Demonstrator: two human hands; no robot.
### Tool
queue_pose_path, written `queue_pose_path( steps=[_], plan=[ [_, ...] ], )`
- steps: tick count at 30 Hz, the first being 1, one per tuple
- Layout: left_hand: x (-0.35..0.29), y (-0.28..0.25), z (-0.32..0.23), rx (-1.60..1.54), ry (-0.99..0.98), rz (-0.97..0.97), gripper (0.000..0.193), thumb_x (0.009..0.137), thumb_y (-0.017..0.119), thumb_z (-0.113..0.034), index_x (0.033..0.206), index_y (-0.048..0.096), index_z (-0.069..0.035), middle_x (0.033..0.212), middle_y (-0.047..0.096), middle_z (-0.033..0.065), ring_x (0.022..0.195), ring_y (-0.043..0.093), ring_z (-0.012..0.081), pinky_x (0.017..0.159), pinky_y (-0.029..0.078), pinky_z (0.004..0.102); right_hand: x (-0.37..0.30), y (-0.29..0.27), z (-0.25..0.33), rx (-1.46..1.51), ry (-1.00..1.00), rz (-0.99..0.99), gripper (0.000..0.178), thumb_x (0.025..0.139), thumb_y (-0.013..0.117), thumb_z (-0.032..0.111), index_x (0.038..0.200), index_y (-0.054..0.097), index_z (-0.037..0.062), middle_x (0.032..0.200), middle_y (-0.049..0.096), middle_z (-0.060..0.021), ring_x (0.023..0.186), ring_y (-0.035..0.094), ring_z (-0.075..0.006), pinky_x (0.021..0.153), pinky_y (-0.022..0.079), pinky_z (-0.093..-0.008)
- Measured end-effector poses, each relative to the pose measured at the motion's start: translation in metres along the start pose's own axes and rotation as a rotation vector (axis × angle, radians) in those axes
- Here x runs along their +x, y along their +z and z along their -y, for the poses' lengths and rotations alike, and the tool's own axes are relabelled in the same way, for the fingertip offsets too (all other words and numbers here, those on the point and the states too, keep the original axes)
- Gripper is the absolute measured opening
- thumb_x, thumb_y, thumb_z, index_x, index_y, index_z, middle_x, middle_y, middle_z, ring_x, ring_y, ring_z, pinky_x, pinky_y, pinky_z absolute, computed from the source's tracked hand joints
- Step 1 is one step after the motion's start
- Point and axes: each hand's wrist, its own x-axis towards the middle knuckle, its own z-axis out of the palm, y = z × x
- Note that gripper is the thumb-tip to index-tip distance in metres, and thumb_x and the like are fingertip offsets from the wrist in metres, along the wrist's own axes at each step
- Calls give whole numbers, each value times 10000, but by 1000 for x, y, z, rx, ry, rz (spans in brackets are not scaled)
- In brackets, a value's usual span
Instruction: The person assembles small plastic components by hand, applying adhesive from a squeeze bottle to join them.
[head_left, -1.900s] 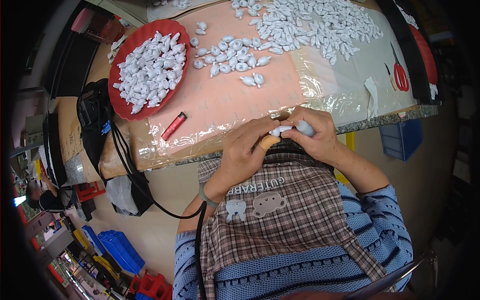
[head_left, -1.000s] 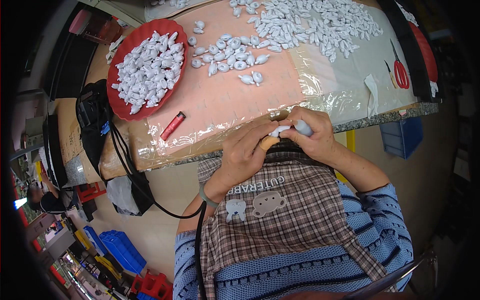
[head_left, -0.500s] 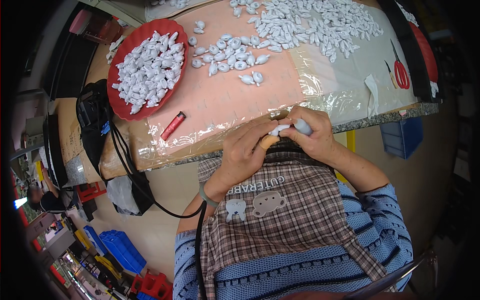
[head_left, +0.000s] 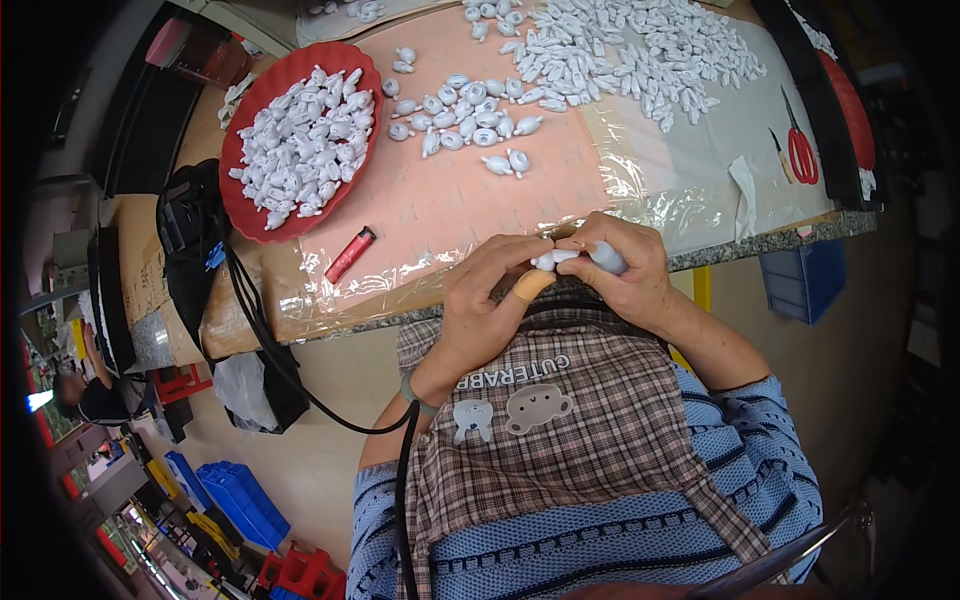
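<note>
At the table's near edge, my left hand (head_left: pixel 484 301) pinches a small white plastic figure piece (head_left: pixel 553 260). A tan finger cot (head_left: pixel 534 285) covers its thumb. My right hand (head_left: pixel 637 272) curls around a small translucent squeeze bottle (head_left: pixel 608 258), its narrow tip pointing up and left. The right thumb also presses against the white piece, so both hands meet on it. Fingers hide part of the piece, and I cannot tell whether the bottle's tip touches it. Beyond my hands, several similar rounded white pieces (head_left: pixel 470 112) lie loose on the pink sheet.
A red scalloped bowl (head_left: pixel 372 115) heaped with white pieces stands at left. Near it lie a red lighter-like cylinder (head_left: pixel 350 255) and a black bag (head_left: pixel 185 225) with a cable. A large pile of slender white pieces (head_left: pixel 640 55) spreads at the back right, with red-handled scissors (head_left: pixel 802 155) beyond.
My left hand has shifted slightly, its thumb now lower and more upright against the white piece. The right hand keeps its hold on the bottle. The whole view has moved a little.
</note>
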Motion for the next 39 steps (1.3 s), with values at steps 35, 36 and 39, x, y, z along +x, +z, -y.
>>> queue_pose_path(
  steps=[35, 36, 39],
  plan=[
    [7, -8, -11, -595, -325, 10, 343, 938, 552, -106, 1252, 503, 22, 989, 627, 102, 790, 611, 149, 693, 480, 234, 0, -10, -3, 156, 43, -58, 246, 792, 735, 112, 981, 641, -12, 802, 611, -68, 709, 573, -131, 645, 454, -252],
    [6, -9, -11, -669, -363, 30, 344, 951, 528, -134, 1256, 499, 24, 982, 622, 108, 805, 608, 148, 694, 475, 231, 0, -10, -3, 163, 56, -54, 235, 804, 724, 120, 981, 640, -10, 795, 604, -63, 708, 569, -127, 646, 451, -248],
    [6, -13, -5, -866, -435, 70, 355, 970, 493, -173, 1256, 494, 36, 980, 610, 124, 844, 603, 151, 714, 477, 231, 0, -8, -3, 177, 68, -59, 217, 821, 706, 124, 981, 639, -7, 788, 597, -56, 711, 564, -119, 649, 448, -243]
  ],
)
